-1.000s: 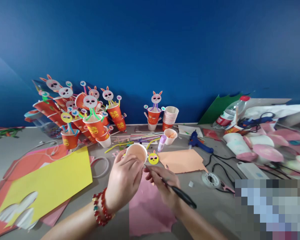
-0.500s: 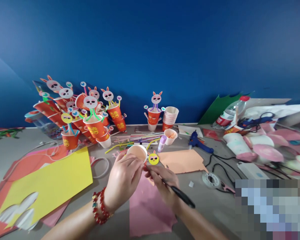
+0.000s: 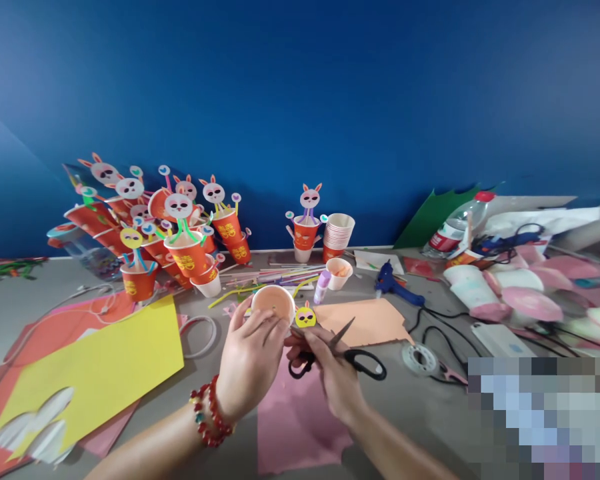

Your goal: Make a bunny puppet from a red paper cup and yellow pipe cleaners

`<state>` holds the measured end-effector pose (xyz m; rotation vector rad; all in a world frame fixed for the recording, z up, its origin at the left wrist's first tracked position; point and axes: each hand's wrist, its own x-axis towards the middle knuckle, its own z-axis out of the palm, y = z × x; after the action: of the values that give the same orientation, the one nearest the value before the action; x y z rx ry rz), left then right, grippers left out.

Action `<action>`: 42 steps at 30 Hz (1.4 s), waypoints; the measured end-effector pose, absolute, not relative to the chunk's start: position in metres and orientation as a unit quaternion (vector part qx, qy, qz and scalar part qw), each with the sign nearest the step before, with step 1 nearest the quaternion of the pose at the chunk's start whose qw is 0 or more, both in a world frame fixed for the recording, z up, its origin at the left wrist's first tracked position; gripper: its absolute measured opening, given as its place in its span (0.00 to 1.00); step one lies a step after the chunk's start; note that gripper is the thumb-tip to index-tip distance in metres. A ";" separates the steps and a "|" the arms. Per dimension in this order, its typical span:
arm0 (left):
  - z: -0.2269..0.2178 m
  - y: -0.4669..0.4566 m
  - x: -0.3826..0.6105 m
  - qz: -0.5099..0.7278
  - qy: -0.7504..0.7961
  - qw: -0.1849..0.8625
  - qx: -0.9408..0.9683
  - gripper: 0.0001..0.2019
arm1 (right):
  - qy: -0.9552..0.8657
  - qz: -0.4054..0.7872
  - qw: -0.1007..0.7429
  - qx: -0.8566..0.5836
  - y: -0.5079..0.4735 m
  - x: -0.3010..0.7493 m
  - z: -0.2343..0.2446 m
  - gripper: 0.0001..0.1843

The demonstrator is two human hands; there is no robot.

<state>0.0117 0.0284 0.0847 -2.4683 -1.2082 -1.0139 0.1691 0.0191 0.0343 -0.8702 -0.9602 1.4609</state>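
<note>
My left hand (image 3: 257, 347) is wrapped over a paper cup (image 3: 273, 300), fingers bent across its edge. The cup shows a white rim around a tan round surface with a tiny dark mark near the middle. Just right of the cup, my right hand (image 3: 333, 373) grips a pair of scissors (image 3: 367, 365) with black handles. One pointed blade sticks up to the right and the handle loops are spread apart; part of the scissors is hidden by my fingers. Behind my right hand lies a yellow bunny-face cutout (image 3: 306, 317).
Several bunny-topped orange cups (image 3: 187, 257) stand at the left back. A cup stack (image 3: 339, 233), purple glue stick (image 3: 322, 287) and blue glue gun (image 3: 397, 287) are beyond my hands. Yellow paper (image 3: 125, 360) lies left, pink paper (image 3: 300, 427) below, peach paper (image 3: 365, 317) right.
The scissors have turned in my right hand, so a blade and both handle loops now show spread apart. The cup has tilted, its tan surface facing me more.
</note>
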 end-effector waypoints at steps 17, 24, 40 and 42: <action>0.090 0.034 0.004 -0.347 -0.443 -0.067 -0.824 0.10 | -0.689 0.365 0.507 -0.368 0.025 0.189 0.039 0.11; 0.089 0.029 0.012 -0.359 -0.398 0.116 -0.836 0.10 | -0.426 0.620 0.546 -0.369 0.021 0.173 0.039 0.18; 0.089 0.031 0.007 -0.362 -0.428 -0.007 -0.828 0.08 | -0.623 0.456 0.520 -0.366 0.028 0.187 0.043 0.13; 0.087 0.030 0.010 -0.370 -0.411 0.051 -0.832 0.08 | -0.518 0.561 0.531 -0.369 0.025 0.182 0.039 0.15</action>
<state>0.0099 0.0297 0.0874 -2.5317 -1.2496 -1.1253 0.1822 0.0251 0.0392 -0.8806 -1.2356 1.3382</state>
